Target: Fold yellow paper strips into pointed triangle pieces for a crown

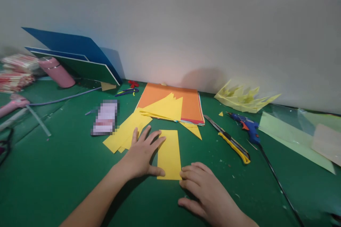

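Note:
A yellow paper rectangle (170, 152) lies flat on the green tabletop between my hands. My left hand (145, 154) has its fingers spread, with the thumb and a fingertip on the paper's left side. The fingers of my right hand (201, 188) reach its lower right corner, thumb held apart. Beyond my left hand are more yellow paper strips (128, 133). Cut yellow paper triangles (169, 108) rest on a stack of coloured sheets with orange paper (157, 94) on top. To the right lies a utility knife (230, 142) with a yellow handle, its blade out.
A blue glue gun (250, 129) with a black cord lies right, near pale green paper (290, 142) and a spiky yellow paper piece (245, 99). At left are a blurred phone-like object (105, 118), a pink bottle (57, 72), a pink glue gun (16, 103) and leaning boards (77, 48).

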{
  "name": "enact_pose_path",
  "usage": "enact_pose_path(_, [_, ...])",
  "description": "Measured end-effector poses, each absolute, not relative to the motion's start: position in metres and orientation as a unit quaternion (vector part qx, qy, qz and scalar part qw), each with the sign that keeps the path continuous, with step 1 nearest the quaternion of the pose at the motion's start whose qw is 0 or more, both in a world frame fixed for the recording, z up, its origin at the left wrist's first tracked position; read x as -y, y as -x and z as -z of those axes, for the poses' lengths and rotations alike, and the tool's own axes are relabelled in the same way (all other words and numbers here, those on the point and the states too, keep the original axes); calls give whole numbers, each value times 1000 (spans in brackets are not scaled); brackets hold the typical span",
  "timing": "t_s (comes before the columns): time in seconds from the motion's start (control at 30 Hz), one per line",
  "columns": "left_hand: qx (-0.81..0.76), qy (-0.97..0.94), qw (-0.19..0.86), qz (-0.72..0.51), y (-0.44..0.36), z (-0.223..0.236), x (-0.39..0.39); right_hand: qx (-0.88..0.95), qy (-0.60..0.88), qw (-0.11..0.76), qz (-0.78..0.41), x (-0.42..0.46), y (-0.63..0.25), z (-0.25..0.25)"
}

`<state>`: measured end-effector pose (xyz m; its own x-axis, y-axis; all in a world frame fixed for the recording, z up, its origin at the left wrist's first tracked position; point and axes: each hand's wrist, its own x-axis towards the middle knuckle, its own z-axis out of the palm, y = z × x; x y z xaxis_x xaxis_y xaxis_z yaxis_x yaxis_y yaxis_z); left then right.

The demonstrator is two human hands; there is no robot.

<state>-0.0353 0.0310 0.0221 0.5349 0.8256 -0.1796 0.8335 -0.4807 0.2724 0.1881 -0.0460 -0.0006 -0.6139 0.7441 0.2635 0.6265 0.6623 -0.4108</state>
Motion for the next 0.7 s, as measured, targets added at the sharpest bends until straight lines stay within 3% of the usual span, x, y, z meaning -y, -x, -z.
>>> enact_pose_path(0.23, [-476,-865,157,9,38,-24,-30,876,342,250,-230,21,-190,-8])
enact_pose_path(0.37, [-492,-858,147,-13,38,-20,-30,811,441,324,-206,-14,-189,-3])
enact_pose_path(0.7, [-517,-847,93,-82,38,-8,-29,869,424,192,-166,-25,-190,1])
